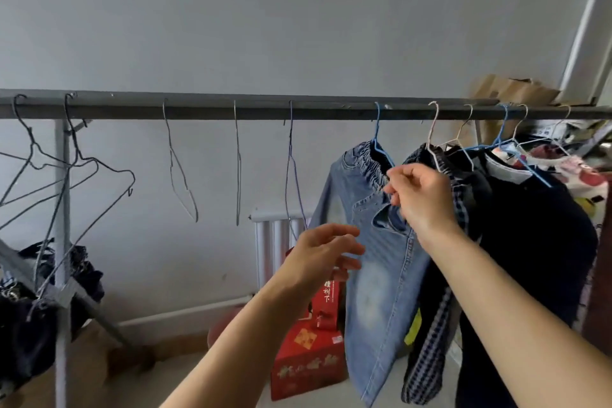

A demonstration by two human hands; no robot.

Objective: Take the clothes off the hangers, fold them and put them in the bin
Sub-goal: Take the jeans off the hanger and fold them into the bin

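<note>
A pair of light blue jeans hangs from a blue wire hanger on the grey rail. My right hand pinches the jeans just below the elastic waistband. My left hand hovers with relaxed fingers to the left of the jeans, holding nothing. Right of the jeans hang a dark checked garment, a black garment and a white patterned one on more hangers. No bin is in view.
Several bare wire hangers hang along the left half of the rail. Dark clothes lie heaped at the rack's left leg. Red boxes and a white radiator stand behind the jeans. Cardboard sits above the rail at the right.
</note>
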